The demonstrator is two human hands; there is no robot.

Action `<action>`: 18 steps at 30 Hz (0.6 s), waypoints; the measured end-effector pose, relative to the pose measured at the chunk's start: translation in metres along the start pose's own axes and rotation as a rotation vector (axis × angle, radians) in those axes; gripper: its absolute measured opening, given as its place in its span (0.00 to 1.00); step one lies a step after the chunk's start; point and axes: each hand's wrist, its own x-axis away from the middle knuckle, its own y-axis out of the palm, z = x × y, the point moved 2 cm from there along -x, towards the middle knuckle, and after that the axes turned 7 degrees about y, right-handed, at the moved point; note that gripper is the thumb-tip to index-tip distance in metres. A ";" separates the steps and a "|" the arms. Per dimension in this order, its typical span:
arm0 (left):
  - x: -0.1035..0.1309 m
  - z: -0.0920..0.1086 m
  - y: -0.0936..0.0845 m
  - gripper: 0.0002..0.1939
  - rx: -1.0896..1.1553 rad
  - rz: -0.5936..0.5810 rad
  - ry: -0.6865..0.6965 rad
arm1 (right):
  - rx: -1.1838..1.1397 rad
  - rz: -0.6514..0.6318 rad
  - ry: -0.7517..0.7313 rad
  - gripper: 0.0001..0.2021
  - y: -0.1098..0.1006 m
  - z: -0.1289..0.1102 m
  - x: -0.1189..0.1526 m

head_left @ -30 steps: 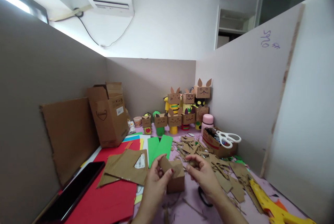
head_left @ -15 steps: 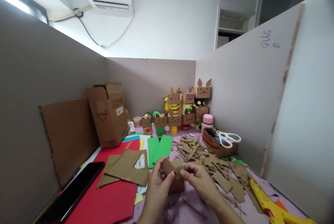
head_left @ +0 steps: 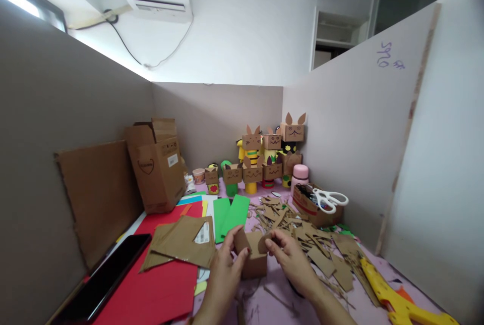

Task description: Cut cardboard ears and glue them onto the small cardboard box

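Probably light, stiff yet crushable, the box [head_left: 255,267] is best held by its edge, where the left hand [head_left: 228,267] clamps its fingers; the right hand [head_left: 290,253] pinches a piece [head_left: 262,246].

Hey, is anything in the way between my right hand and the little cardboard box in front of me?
Only the rounded cardboard piece pinched in your right hand, at the right of the small cardboard box. Nothing else visible stands between them; the cardboard scraps lie beyond and to the right.
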 end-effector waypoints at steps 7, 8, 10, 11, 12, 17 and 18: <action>-0.002 -0.005 0.001 0.25 0.005 -0.098 0.036 | 0.038 -0.062 -0.009 0.07 0.000 0.006 -0.002; -0.002 -0.005 0.001 0.26 0.018 -0.118 0.032 | 0.046 -0.069 -0.011 0.07 0.000 0.006 -0.002; -0.002 -0.005 0.001 0.26 0.023 -0.149 0.028 | 0.066 -0.076 -0.015 0.07 -0.001 0.006 -0.002; -0.002 -0.005 0.001 0.26 0.008 -0.159 0.030 | 0.075 -0.078 -0.017 0.07 -0.001 0.006 -0.002; -0.002 -0.005 0.001 0.25 -0.013 -0.163 0.036 | 0.085 -0.080 -0.019 0.07 0.000 0.005 -0.001; -0.002 -0.004 -0.002 0.24 -0.086 -0.174 0.081 | 0.136 -0.064 -0.029 0.06 0.000 0.004 -0.001; -0.002 -0.003 -0.003 0.24 -0.090 -0.177 0.084 | 0.145 -0.059 -0.030 0.06 0.000 0.004 -0.001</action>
